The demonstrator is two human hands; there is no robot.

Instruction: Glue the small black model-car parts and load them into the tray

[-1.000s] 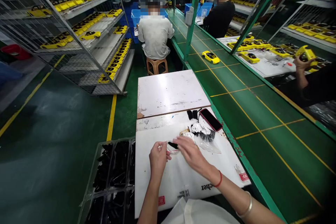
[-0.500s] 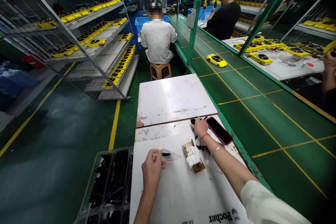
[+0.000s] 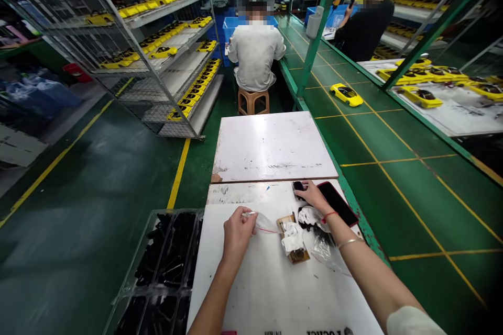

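Observation:
My left hand [image 3: 238, 234] is closed in a pinch on a small clear plastic bag [image 3: 268, 224] with a red line along it, held above the white board. Reaching farther forward, my right hand [image 3: 313, 197] has its fingers on a small black object [image 3: 299, 188] with a grey end; its exact kind is unclear. Beside that hand lies a black-screened phone [image 3: 338, 203] with a red edge. Between my hands sits a small wooden block [image 3: 299, 255] with a crumpled white tissue [image 3: 293, 238] on it. Another clear plastic bag [image 3: 323, 247] lies under my right forearm.
A clear compartment tray [image 3: 147, 222] of black parts stands left of the white board [image 3: 275, 293]. A green line table [image 3: 377, 138] with a yellow model car [image 3: 346, 95] runs along the right. One person [image 3: 257, 55] sits ahead; racks [image 3: 173, 70] of yellow cars stand left.
The view has shifted, moving the surroundings. My right hand has drawn back slightly, with a small black object now showing at its fingers. My left hand still pinches the bag; its black content no longer shows clearly.

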